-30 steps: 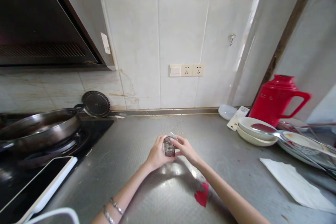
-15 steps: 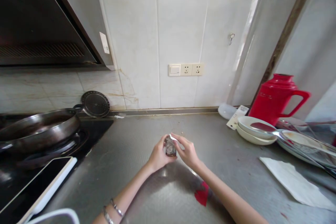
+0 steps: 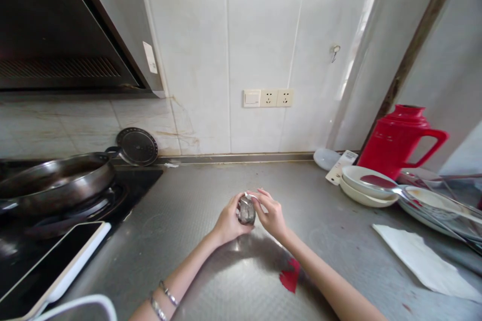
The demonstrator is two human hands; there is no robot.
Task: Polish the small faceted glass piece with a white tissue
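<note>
1. The fingers of the left hand (image 3: 227,221) are curled around the side of a small dark object (image 3: 247,212), gripping it.
2. The fingers of the right hand (image 3: 272,215) are pinched together at the object's top edge, on a thin pale strip (image 3: 246,197).
3. The small dark object sits between the two hands, over the middle of the tabletop (image 3: 196,190); whether its base touches the metal is hidden.
4. Nearer the wearer, a torn red scrap (image 3: 289,277) lies beside the right forearm. Two silvery bracelets (image 3: 168,293) circle the left wrist.
5. To the left, a phone (image 3: 56,268) lies partly over the black stove (image 3: 145,179), which carries a metal pan (image 3: 71,183). A dark round disc (image 3: 136,147) leans on the wall behind.
6. To the right are a white paper sheet (image 3: 425,266), two stacked pale bowls (image 3: 365,200) with a spoon (image 3: 384,185) across them, and a white card (image 3: 341,168).
7. A red flask (image 3: 393,145) stands behind the bowls.
8. On the tiled wall are a switch and sockets (image 3: 268,98).
</note>
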